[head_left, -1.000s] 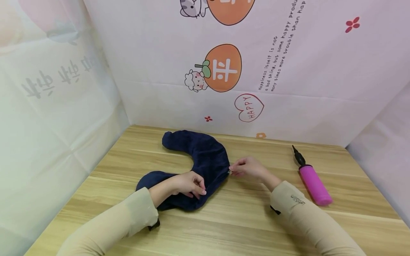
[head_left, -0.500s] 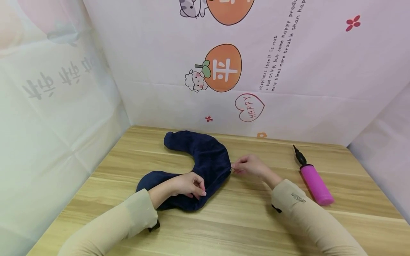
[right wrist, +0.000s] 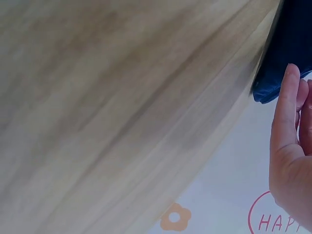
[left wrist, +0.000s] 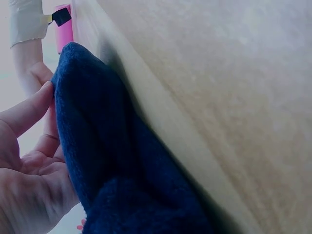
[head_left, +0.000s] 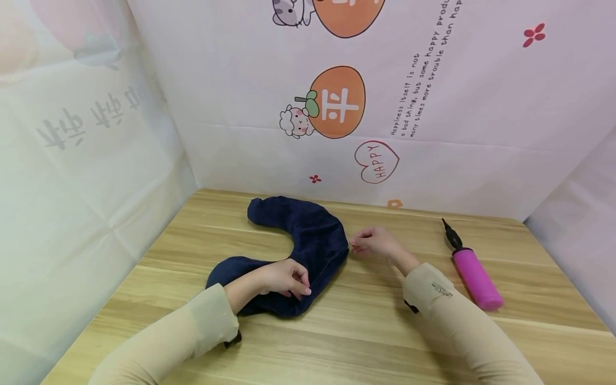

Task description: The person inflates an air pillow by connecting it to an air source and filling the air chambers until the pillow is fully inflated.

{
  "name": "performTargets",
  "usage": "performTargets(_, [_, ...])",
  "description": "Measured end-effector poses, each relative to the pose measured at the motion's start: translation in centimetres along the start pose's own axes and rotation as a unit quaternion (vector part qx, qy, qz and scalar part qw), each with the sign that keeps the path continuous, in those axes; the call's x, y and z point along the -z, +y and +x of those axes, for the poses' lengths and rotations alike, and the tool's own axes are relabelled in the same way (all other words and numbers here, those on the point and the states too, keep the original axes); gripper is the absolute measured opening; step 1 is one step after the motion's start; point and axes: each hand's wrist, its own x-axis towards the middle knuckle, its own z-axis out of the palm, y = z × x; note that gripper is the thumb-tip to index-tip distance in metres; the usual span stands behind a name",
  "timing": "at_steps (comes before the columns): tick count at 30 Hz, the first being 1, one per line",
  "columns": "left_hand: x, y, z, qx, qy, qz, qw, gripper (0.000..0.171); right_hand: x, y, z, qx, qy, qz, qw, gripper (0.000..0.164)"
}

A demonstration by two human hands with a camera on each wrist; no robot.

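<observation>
Pinching navy neck pillow (head_left: 315, 230) — left hand (head_left: 283, 277), right hand (head_left: 376, 242)

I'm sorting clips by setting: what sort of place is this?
Probably a makeshift indoor booth: pale sheets close in three sides of a wood-grain table, and the back one carries cartoon prints.

Left sleeve (head_left: 159, 337) and right sleeve (head_left: 467, 321) are both showing plain beige, creasing softly. Cuffs (head_left: 217, 310) are sitting broad and loose, leaving left hand (head_left: 284, 277) and right hand (head_left: 379, 243) bare. Right sleeve is bearing a small dark marking (head_left: 441, 289), unreadable. Small black piece (head_left: 233, 339) is jutting beneath each cuff, the right one looking squarish from the left wrist.
</observation>
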Motion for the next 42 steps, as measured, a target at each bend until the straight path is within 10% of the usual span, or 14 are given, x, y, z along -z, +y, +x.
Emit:
performTargets(29, [0.2,0.1,0.0,0.005,-0.008,0.011,0.9999,0.011,0.5,-0.2,1.9,-0.003,0.027,-0.093,0.995,0.02])
performTargets(42, [0.2,0.2,0.0,0.003,-0.008,0.017,0.9998,0.012,0.8,-0.2,3.1,-0.03,0.008,-0.021,0.999,0.021])
